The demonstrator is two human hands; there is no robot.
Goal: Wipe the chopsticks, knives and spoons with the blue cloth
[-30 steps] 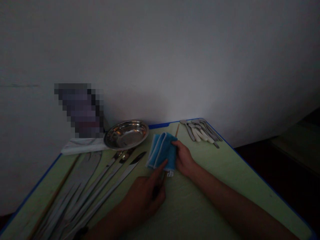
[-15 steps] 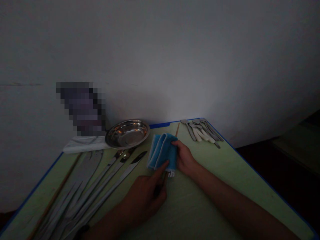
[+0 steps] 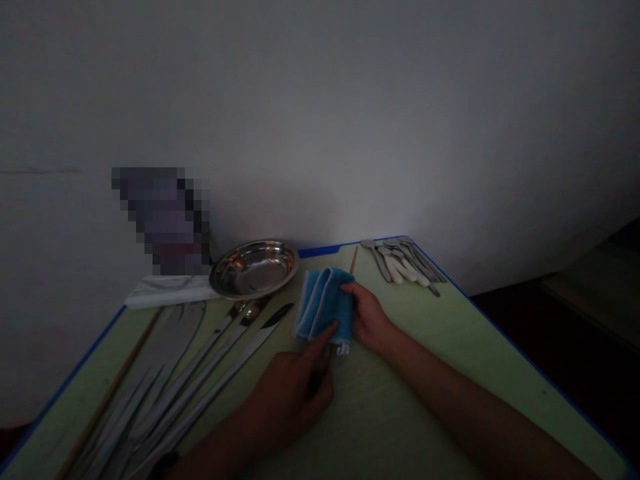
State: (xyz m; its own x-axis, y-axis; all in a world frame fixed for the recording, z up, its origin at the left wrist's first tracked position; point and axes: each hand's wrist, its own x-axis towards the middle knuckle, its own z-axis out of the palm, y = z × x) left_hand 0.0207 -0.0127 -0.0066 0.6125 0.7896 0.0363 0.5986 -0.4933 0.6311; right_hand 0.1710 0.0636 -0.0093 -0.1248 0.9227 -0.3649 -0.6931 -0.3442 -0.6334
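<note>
A folded blue cloth (image 3: 327,303) with pale edging and a small white tag is wrapped about a thin wooden chopstick (image 3: 354,260), whose tip sticks out above it. My right hand (image 3: 370,315) grips the cloth from the right, thumb on its front. Below the cloth, my left hand (image 3: 295,390) is closed round the chopstick's lower end, its index finger pressed against the cloth. The part of the chopstick inside the cloth is hidden.
Left on the green table (image 3: 400,400) lie several forks (image 3: 165,353), spoons (image 3: 210,340), a knife (image 3: 240,357) and a wooden stick (image 3: 120,377). A steel bowl (image 3: 260,270) stands near the wall, beside a white packet (image 3: 170,290). Small spoons and forks (image 3: 403,263) lie back right.
Almost nothing differs. Both hands keep their hold on the cloth and chopstick, and the view has shifted very slightly.
</note>
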